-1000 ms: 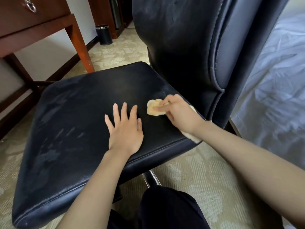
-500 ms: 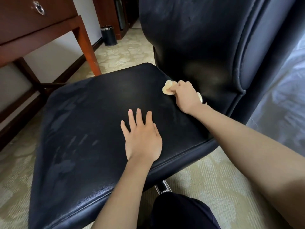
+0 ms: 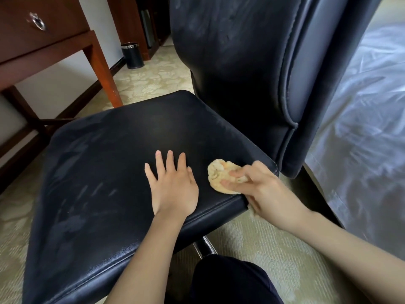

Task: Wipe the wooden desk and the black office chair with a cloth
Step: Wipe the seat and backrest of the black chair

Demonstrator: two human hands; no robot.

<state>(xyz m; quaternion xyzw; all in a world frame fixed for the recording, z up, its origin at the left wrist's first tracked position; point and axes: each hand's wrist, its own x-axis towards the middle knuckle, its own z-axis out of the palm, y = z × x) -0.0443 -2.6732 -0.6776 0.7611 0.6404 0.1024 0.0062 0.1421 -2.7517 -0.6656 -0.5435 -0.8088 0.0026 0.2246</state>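
Observation:
The black office chair [image 3: 105,172] fills the view, its seat streaked with pale smears on the left and its tall backrest rising at the right. My left hand [image 3: 173,187] lies flat on the seat near the front edge, fingers straight and spread. Just to its right, my right hand [image 3: 263,189] grips a crumpled yellow cloth [image 3: 219,176] and presses it on the seat's near right corner. Part of the cloth is hidden under that hand. The wooden desk [image 3: 43,36] stands at the upper left, showing a drawer with a metal pull.
A small black waste bin [image 3: 132,55] stands on the patterned carpet beyond the desk leg [image 3: 103,71]. White bedding [image 3: 361,128] lies to the right of the chair. The chair's chrome base [image 3: 203,246] shows under the seat, above my dark-trousered knee [image 3: 232,281].
My right hand has drawn the cloth from the seat's back, by the backrest, toward the near right corner. My left hand has stayed flat on the seat.

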